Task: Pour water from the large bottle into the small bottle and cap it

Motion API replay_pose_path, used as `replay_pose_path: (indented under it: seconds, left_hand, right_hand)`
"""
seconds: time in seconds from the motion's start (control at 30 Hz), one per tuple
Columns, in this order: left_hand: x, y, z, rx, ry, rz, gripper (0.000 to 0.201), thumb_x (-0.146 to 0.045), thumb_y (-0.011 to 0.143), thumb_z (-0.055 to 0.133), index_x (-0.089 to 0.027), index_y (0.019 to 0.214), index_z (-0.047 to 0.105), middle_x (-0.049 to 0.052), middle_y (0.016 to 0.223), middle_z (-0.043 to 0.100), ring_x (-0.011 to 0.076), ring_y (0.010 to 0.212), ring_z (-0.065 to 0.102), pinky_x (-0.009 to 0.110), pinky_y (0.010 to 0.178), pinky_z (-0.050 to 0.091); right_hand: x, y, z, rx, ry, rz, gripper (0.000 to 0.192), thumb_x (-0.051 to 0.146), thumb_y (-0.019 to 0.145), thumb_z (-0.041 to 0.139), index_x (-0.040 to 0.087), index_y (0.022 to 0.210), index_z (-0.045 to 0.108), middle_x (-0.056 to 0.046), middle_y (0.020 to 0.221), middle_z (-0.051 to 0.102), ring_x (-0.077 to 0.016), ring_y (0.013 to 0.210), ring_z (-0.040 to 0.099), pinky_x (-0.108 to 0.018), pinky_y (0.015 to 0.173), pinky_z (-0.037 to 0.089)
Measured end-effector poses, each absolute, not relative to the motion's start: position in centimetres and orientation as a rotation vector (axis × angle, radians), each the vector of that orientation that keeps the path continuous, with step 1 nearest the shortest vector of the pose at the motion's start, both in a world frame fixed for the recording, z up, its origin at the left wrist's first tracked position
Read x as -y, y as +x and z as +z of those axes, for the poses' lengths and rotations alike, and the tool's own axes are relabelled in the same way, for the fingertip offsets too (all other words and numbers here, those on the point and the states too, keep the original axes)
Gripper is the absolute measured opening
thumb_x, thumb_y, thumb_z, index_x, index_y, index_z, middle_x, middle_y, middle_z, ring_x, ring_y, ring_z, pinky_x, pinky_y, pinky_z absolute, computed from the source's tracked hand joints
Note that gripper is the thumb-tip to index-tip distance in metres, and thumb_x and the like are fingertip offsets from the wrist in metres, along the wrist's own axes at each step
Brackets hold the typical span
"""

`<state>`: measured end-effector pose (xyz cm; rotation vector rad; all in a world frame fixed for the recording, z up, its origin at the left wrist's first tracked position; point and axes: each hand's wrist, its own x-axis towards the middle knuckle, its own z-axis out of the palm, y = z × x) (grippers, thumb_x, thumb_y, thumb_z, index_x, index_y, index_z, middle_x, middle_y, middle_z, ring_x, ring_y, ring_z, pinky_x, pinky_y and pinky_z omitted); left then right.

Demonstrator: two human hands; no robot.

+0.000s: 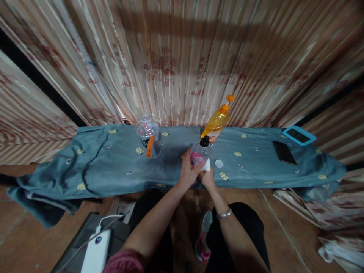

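The left hand (188,172) is wrapped around the lower body of a small clear bottle (199,153) with a pink label and a black cap, fingers curled round its side, holding it upright just above the near edge of the blue-grey cloth (113,167). The right hand (207,177) sits directly beside and below it, fingers closed on something white at the bottle's base; what that white piece is cannot be made out. The bottle looks like thin plastic, so it is probably light, gives a little under a squeeze and could slip where the label is glossy; the mid-body, where the left hand already sits, seems the safest place to hold, with the base supported from beneath. Just to the right of the hands a small white cap (218,163) lies loose on the cloth, near enough to be knocked. Straight beyond the bottle, close behind it, stands an orange pump bottle (217,120), leaning, its nozzle pointing up; it is the nearest thing in the way of any forward move. Further left of the hands stands a clear jar (148,134) with an orange tag, well apart. Far to the right lie a dark phone (284,152) and a blue-framed tablet (299,135). A striped curtain (182,57) hangs behind.
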<state>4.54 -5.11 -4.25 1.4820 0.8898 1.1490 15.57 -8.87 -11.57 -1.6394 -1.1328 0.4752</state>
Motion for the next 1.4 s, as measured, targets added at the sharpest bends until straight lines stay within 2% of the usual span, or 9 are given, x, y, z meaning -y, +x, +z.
replay_pose_path:
  seconds: [0.1, 0.37, 0.5, 0.63, 0.8, 1.1, 1.17, 1.3, 1.4]
  left_hand:
    - [4.4, 5.0, -3.9, -0.951, 1.510, 1.155, 0.087, -0.030, 0.057, 0.094, -0.018, 0.134, 0.056, 0.015, 0.138, 0.063, 0.0336, 0.134, 0.058, 0.051, 0.116, 0.044]
    - [3.9, 5.7, -2.8, -1.069, 1.467, 1.100, 0.073, -0.026, 0.055, 0.094, -0.021, 0.119, 0.058, 0.007, 0.111, 0.074, 0.0269, 0.105, 0.073, 0.043, 0.094, 0.057]
    - [3.9, 5.1, -2.2, -1.099, 1.441, 1.145, 0.070, -0.025, 0.056, 0.093, -0.021, 0.116, 0.059, 0.006, 0.111, 0.075, 0.0263, 0.104, 0.073, 0.041, 0.094, 0.057]
    - [3.2, 3.4, -1.3, -1.144, 1.437, 1.202, 0.068, -0.025, 0.057, 0.091, -0.020, 0.116, 0.058, 0.008, 0.112, 0.074, 0.0271, 0.103, 0.073, 0.041, 0.094, 0.057]
    - [1.9, 0.9, -0.3, -1.163, 1.424, 1.375, 0.066, -0.030, 0.060, 0.090, -0.023, 0.117, 0.057, 0.004, 0.109, 0.073, 0.0245, 0.101, 0.071, 0.039, 0.094, 0.056]
    - [1.7, 1.2, 0.2, -1.126, 1.442, 1.373, 0.068, -0.031, 0.061, 0.091, -0.022, 0.119, 0.056, 0.007, 0.117, 0.072, 0.0265, 0.110, 0.070, 0.041, 0.100, 0.054]
    - [2.0, 1.9, 0.4, -1.107, 1.465, 1.339, 0.069, -0.031, 0.060, 0.092, -0.021, 0.119, 0.056, 0.008, 0.118, 0.072, 0.0278, 0.113, 0.070, 0.042, 0.101, 0.054]
    - [2.4, 3.6, 0.6, -1.100, 1.497, 1.303, 0.068, -0.028, 0.061, 0.091, -0.022, 0.119, 0.057, 0.008, 0.119, 0.073, 0.0271, 0.112, 0.071, 0.042, 0.099, 0.055]
    - [2.4, 5.1, 0.3, -1.077, 1.515, 1.287, 0.073, -0.026, 0.058, 0.092, -0.022, 0.122, 0.056, 0.008, 0.121, 0.073, 0.0278, 0.112, 0.071, 0.043, 0.099, 0.056]
  right_hand:
    - [9.3, 15.9, -12.3, 1.173, -1.685, 0.492, 0.037, 0.045, 0.097, 0.065, 0.016, 0.120, 0.063, -0.006, 0.110, 0.067, -0.0174, 0.093, 0.066, -0.037, 0.082, 0.060]
    - [9.4, 16.1, -12.8, 1.304, -1.794, 0.377, 0.038, 0.045, 0.097, 0.065, 0.017, 0.123, 0.062, -0.007, 0.111, 0.066, -0.0178, 0.094, 0.066, -0.037, 0.082, 0.059]
    - [9.2, 15.5, -12.6, 1.405, -1.801, 0.274, 0.044, 0.048, 0.096, 0.065, 0.018, 0.128, 0.060, -0.010, 0.125, 0.063, -0.0232, 0.111, 0.064, -0.046, 0.095, 0.057]
    - [9.0, 14.2, -11.8, 1.522, -1.779, 0.174, 0.054, 0.054, 0.096, 0.063, 0.019, 0.137, 0.057, -0.013, 0.141, 0.056, -0.0299, 0.131, 0.055, -0.058, 0.111, 0.046]
    - [8.6, 12.7, -11.0, 1.633, -1.761, 0.141, 0.063, 0.058, 0.094, 0.063, 0.019, 0.142, 0.053, -0.014, 0.151, 0.050, -0.0337, 0.143, 0.045, -0.063, 0.119, 0.035]
    - [9.1, 14.2, -6.5, 1.531, -1.657, 0.223, 0.078, 0.059, 0.093, 0.064, 0.022, 0.156, 0.036, -0.017, 0.160, 0.039, -0.0359, 0.144, 0.043, -0.063, 0.117, 0.039]
    - [8.9, 14.7, -5.1, 1.522, -1.614, 0.258, 0.079, 0.057, 0.094, 0.064, 0.023, 0.158, 0.033, -0.016, 0.158, 0.041, -0.0342, 0.140, 0.048, -0.061, 0.115, 0.043]
    - [7.8, 15.6, -3.8, 1.478, -1.630, 0.320, 0.062, 0.049, 0.095, 0.067, 0.020, 0.146, 0.048, -0.013, 0.138, 0.059, -0.0265, 0.118, 0.063, -0.052, 0.102, 0.054]
    - [6.8, 16.3, -3.8, 1.422, -1.662, 0.328, 0.045, 0.044, 0.095, 0.067, 0.018, 0.131, 0.059, -0.009, 0.123, 0.065, -0.0221, 0.106, 0.066, -0.045, 0.093, 0.058]
